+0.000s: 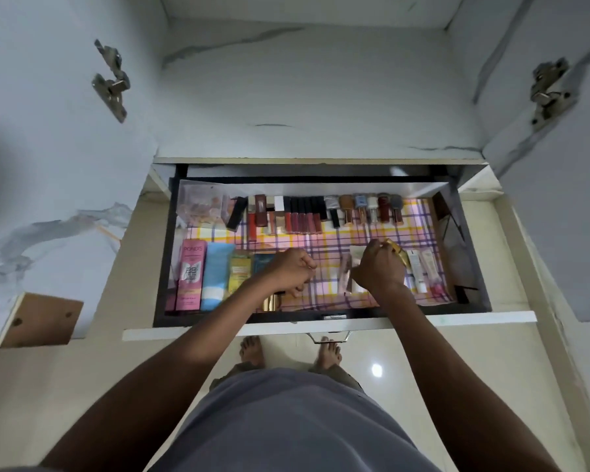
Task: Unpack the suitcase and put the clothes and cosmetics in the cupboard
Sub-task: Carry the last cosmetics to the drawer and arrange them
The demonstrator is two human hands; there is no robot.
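Head cam, looking down into the cupboard (304, 90), doors swung wide, hinges showing on both sides. Drawer (327, 323) was pulled out, lined w/ a pink-yellow-purple checked cloth (324, 243), and the cosmetics sat inside it.

Back row: clear packet (201, 207) at far left, then a run of lipsticks & gloss tubes (286, 216), then nail polish bottles (368, 207) towards the right. Front left: pink Pond's BB box (190, 277), blue tube (217, 275) just beside it, yellow tube (240, 272) next, partly under the left forearm.

Left hand (288, 272) hovered over the cloth mid-drawer, fingers curled in, thumb against forefinger; whether it pinched anything, can't tell, too small. A gold cylinder (271, 301) lay just below that hand near the drawer's front edge.

Right hand (378, 267) was over the right half, fingers clamped on a gold tube (399, 255), which stuck out past the knuckles at a tilt. Just right of it lay white & pale pink tubes (423, 267); a pale tube (344, 274) lay just left of the wrist.

Below the drawer front: metal handle (329, 337), bare feet (252, 349) on glossy tile, grey shirt filling the bottom.
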